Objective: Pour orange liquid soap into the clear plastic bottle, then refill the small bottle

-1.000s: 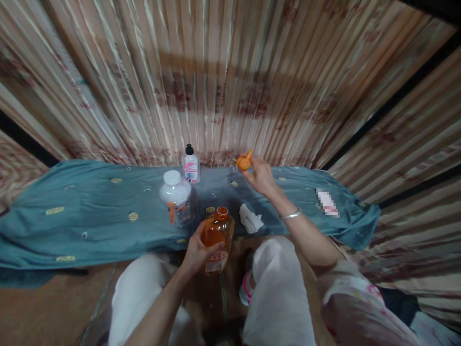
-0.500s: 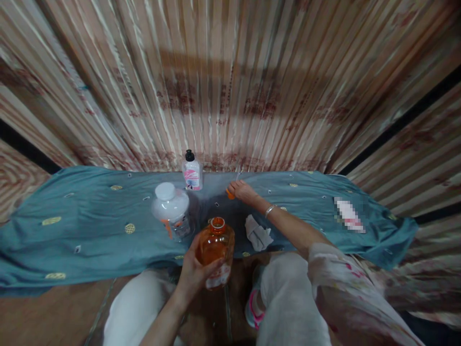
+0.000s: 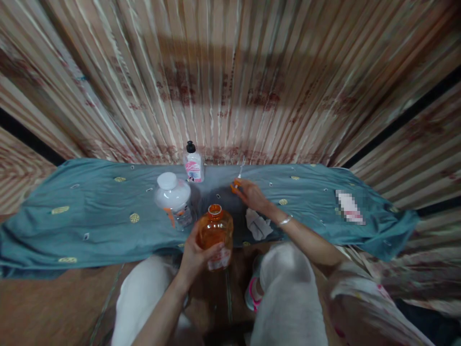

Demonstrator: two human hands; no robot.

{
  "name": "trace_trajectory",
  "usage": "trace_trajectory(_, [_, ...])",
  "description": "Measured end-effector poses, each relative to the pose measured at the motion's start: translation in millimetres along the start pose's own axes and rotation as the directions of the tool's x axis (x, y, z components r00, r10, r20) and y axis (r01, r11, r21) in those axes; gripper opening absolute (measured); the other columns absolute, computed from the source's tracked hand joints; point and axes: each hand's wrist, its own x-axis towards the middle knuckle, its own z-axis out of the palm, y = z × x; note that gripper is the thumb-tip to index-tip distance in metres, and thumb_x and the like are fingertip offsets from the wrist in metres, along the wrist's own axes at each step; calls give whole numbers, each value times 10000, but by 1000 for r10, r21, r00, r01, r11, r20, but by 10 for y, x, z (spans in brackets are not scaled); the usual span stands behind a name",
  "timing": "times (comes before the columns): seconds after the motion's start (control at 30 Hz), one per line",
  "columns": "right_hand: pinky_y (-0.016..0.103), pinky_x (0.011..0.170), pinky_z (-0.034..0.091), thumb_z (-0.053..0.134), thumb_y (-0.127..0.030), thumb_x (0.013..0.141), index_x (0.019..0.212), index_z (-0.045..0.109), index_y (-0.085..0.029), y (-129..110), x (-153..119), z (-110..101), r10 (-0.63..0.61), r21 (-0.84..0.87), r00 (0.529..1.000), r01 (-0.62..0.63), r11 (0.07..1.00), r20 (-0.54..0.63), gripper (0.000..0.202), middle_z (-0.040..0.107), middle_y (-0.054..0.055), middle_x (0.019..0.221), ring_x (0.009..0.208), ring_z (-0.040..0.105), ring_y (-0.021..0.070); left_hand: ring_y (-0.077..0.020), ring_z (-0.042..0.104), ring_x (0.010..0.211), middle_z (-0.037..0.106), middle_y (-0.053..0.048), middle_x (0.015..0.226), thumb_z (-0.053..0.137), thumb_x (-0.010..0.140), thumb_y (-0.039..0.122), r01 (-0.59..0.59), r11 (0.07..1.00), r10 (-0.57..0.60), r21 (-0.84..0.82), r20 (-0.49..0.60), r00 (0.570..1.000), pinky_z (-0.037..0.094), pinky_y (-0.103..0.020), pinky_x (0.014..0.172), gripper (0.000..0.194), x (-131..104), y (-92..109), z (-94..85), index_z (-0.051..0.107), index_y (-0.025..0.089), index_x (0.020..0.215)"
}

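The left hand point(image 3: 196, 257) wraps the uncapped orange bottle point(image 3: 215, 234) above the knees, the right hand point(image 3: 250, 193) apparently pinching a syringe point(image 3: 239, 177) over the cloth point(image 3: 90, 216); tilting would spill liquid.

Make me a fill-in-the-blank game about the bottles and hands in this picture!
1. The left hand holds an open ____ bottle.
2. The right hand rests on the ____ cloth.
3. The big clear jar has a ____ lid.
4. The small bottle by the wall has a ____ cap.

Missing words: orange; blue; white; black
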Motion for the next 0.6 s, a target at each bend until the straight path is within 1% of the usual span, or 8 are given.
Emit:
trace_trajectory(0.1, [343, 940, 470, 367, -363, 945, 1411, 275, -259, -390, -431, -168, -49, 200, 999, 45, 979, 14, 486, 588, 62, 1283, 1153, 564, 149, -292, 599, 1101, 601, -123, 1215, 810, 560, 316, -10, 1000, 10, -21, -4, 1000, 492, -435, 941, 774, -20, 75, 28, 462, 176, 1236])
trace_trajectory(0.17, [380, 985, 443, 571, -411, 837, 1426, 257, -275, -631, -702, -241, -141, 600, 988, 76, 796, 61, 681, 520, 73, 1367, 1231, 508, 197, -292, 594, 1107, 595, -115, 1228, 814, 548, 325, -40, 999, 40, -9, 3, 999, 490, -428, 945, 776, -35, 130, 75, 475, 184, 1231])
trace_trajectory(0.2, [399, 1016, 417, 689, -421, 734, 1425, 269, -265, -732, -814, -259, -132, 680, 988, 42, 732, 81, 824, 486, 83, 1397, 1257, 482, 225, -291, 594, 1107, 595, -108, 1229, 813, 548, 331, -54, 999, 54, 3, 17, 998, 490, -425, 946, 774, -42, 153, 107, 480, 192, 1233])
trace_trajectory(0.23, [413, 1045, 387, 764, -408, 645, 1419, 287, -259, -815, -903, -265, -92, 703, 990, -11, 711, 109, 921, 471, 86, 1408, 1269, 465, 242, -290, 596, 1103, 599, -102, 1224, 809, 552, 343, -70, 998, 70, 3, 28, 997, 492, -424, 941, 777, -47, 172, 141, 478, 200, 1240])
trace_trajectory(0.27, [423, 1054, 375, 789, -393, 608, 1394, 333, -255, -878, -970, -261, -28, 707, 993, -62, 704, 115, 919, 502, 82, 1379, 1254, 478, 249, -288, 594, 1106, 598, -100, 1226, 805, 558, 351, -80, 997, 80, 4, 52, 995, 489, -424, 946, 783, -51, 184, 177, 472, 204, 1251])
trace_trajectory(0.4, [419, 1014, 416, 775, -361, 624, 1268, 464, -231, -936, -1033, -231, 129, 769, 987, -153, 620, 92, 726, 593, 74, 1261, 1154, 556, 231, -287, 472, 1257, 472, -118, 1379, 801, 566, 366, -178, 984, 178, 3, 64, 982, 397, -420, 1047, 925, -62, 205, 276, 354, 218, 1362])
trace_trajectory(0.5, [416, 964, 455, 776, -386, 616, 1212, 493, -224, -843, -927, -265, 216, 794, 976, -136, 593, 6, 679, 634, 66, 1185, 1072, 601, 222, -279, 340, 1355, 358, -120, 1463, 807, 563, 379, -249, 968, 248, 38, 18, 968, 314, -411, 1105, 980, -79, 219, 256, 306, 237, 1394])
trace_trajectory(0.6, [408, 933, 473, 780, -399, 602, 1203, 484, -219, -731, -731, -303, 321, 751, 935, -105, 652, -148, 694, 644, 71, 1160, 1029, 617, 216, -260, 364, 1340, 393, -110, 1436, 783, 617, 355, -275, 957, 280, 88, -58, 958, 332, -408, 1091, 842, -105, 232, 167, 375, 256, 1347])
